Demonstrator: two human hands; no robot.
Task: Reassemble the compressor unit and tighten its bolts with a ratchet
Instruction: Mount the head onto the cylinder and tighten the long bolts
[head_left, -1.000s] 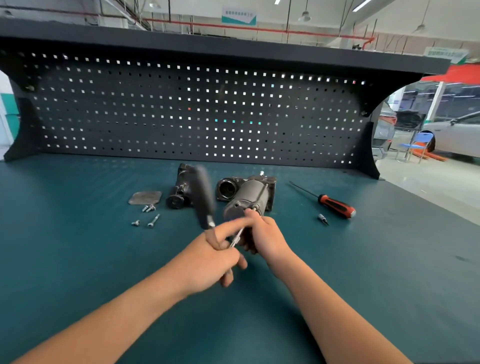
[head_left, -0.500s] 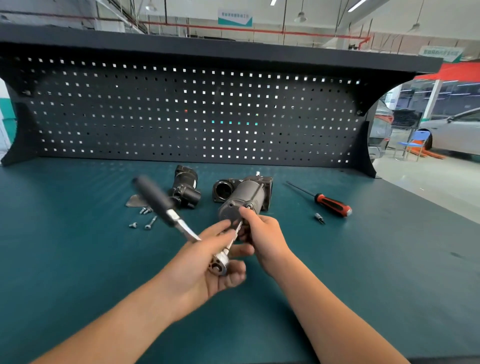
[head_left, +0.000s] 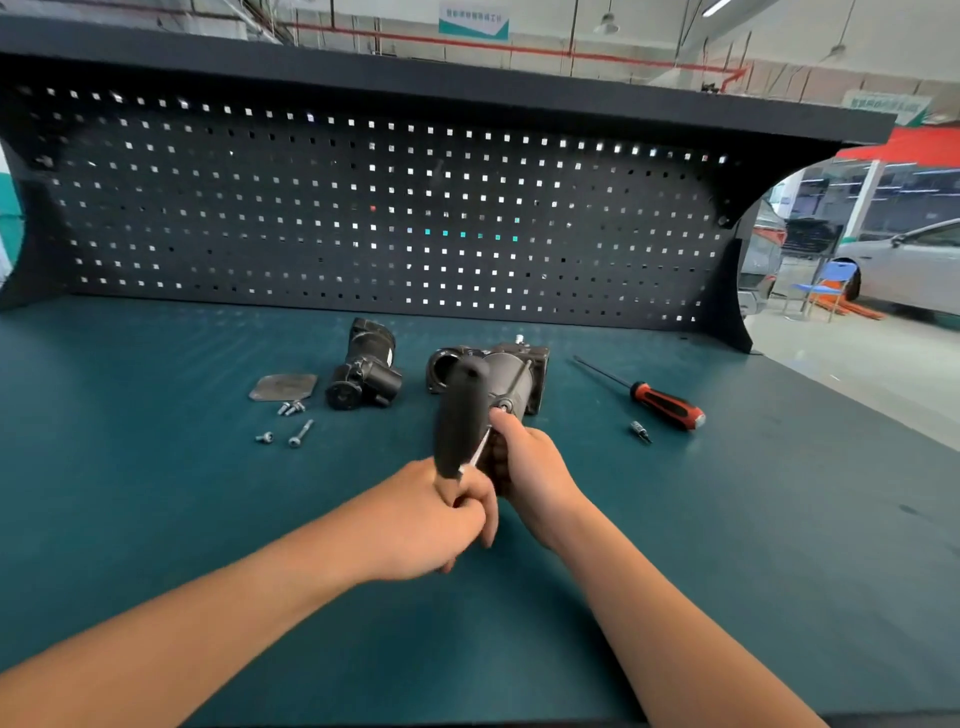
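Spanning the whole view: workbench, teal mat, with a black pegboard along its twelve o'clock edge.

Compressor unit: grey metal cylinder on a dark block, lying mid-bench at twelve o'clock from the hands. The right hand has its fingers curled round the near end, thumb by a bolt head. Judged heavy, rigid and smooth-sided, liable to roll; best gripped round the cylinder and pressed to the mat while torque goes on.

Black part: loose, at nine o'clock of the unit, apart from it.

Ratchet: dark handle upright and blurred, in front of the unit; left hand clenched round its lower end.

Screwdriver: red and black grip, at three o'clock of the unit.

Metal plate: flat, at nine o'clock of the black part.

Bolts: several loose, at six o'clock of the plate.

Driver bit: at seven o'clock of the screwdriver grip.
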